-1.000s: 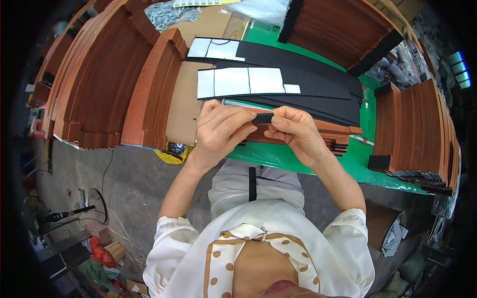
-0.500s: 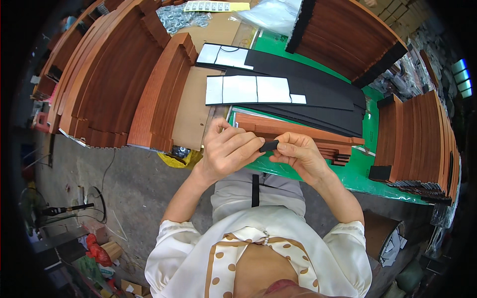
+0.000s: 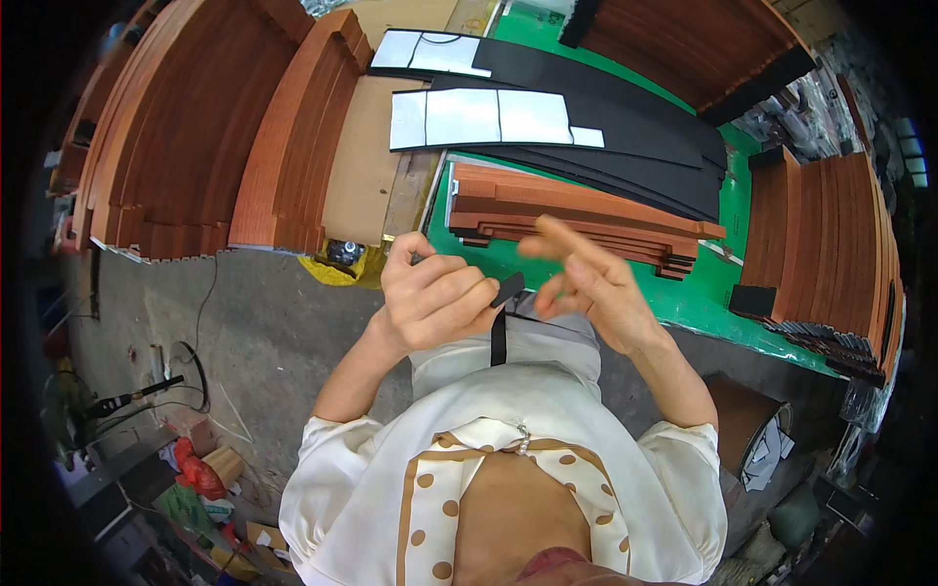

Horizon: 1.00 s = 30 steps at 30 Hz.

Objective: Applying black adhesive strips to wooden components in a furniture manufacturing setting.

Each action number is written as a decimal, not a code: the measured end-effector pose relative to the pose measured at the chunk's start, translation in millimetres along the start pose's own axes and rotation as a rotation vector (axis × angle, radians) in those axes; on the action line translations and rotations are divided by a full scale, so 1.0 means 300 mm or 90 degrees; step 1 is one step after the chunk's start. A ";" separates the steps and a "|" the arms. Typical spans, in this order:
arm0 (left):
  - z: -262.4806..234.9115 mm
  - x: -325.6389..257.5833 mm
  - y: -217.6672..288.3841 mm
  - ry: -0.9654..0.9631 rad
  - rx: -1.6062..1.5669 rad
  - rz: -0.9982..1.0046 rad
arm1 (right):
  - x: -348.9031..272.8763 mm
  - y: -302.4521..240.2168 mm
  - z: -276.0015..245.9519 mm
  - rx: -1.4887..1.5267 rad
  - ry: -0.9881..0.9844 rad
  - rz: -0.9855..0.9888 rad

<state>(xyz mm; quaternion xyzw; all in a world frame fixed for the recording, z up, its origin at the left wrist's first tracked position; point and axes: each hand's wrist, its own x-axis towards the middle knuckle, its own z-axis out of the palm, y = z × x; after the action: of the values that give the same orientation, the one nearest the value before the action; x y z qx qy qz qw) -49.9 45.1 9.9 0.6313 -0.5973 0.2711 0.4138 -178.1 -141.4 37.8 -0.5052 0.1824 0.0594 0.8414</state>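
My left hand (image 3: 430, 298) is closed, with a small black strip (image 3: 508, 289) pinched between thumb and fingers. The strip looks like foam; one end sticks out toward my right hand. That right hand (image 3: 601, 293) is beside it with fingers apart and partly blurred, holding nothing. Just beyond both hands, red-brown wood-look mouldings (image 3: 576, 202) lie on the green tabletop (image 3: 489, 250). Behind these are fanned black foam sheets (image 3: 616, 107), two bearing white backing pieces (image 3: 532, 118) cut by dark lines.
Stacked brown mouldings (image 3: 191, 127) stand at the left, more mouldings (image 3: 816, 239) at the right, and a large brown panel (image 3: 684, 49) at the back. A yellow bag (image 3: 342, 272) sits by the table's near left edge. On the floor at the right is a bin (image 3: 747, 420) holding paper scraps.
My right hand has let go of the black strip and opened, moving slightly away from it. The strip stays in my left hand. The table appears higher in the view.
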 end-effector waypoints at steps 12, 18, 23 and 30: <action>0.005 -0.045 0.004 -0.045 -0.198 -0.239 | 0.053 0.047 0.078 -0.848 0.028 -0.657; -0.036 -0.038 -0.041 -0.086 -0.214 -0.238 | 0.079 0.032 0.101 -0.858 0.030 -0.639; -0.054 -0.051 -0.114 -0.033 -0.240 -0.374 | 0.123 -0.015 0.071 -0.838 0.070 -0.598; 0.056 -0.072 -0.203 -0.083 -0.201 -0.409 | 0.209 0.000 0.068 -0.603 0.184 -0.447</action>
<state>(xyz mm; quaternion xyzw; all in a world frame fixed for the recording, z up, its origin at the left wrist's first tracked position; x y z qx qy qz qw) 4.0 38.9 -28.9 0.7313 -0.4278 -0.0093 0.5311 -115.0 -128.9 23.5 -0.8579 0.0709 -0.2158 0.4609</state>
